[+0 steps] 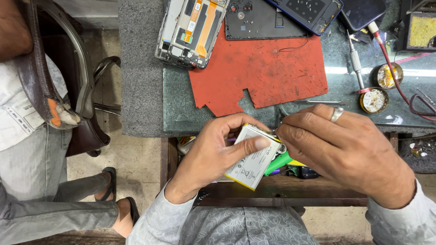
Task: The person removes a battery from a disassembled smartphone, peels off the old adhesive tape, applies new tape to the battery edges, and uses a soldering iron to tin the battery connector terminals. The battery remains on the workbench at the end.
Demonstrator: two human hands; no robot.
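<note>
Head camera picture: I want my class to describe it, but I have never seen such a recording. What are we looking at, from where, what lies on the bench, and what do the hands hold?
One camera, worn on a person's head, looks down at their own two bare hands. The left hand holds a flat white phone battery with yellow edges; the right hand, wearing a ring, touches its upper end. Above lie a torn red rubber mat, an opened phone frame with orange ribbon cables, a black phone back cover, a silver screwdriver and two small round tins. Another person sits at left.
</note>
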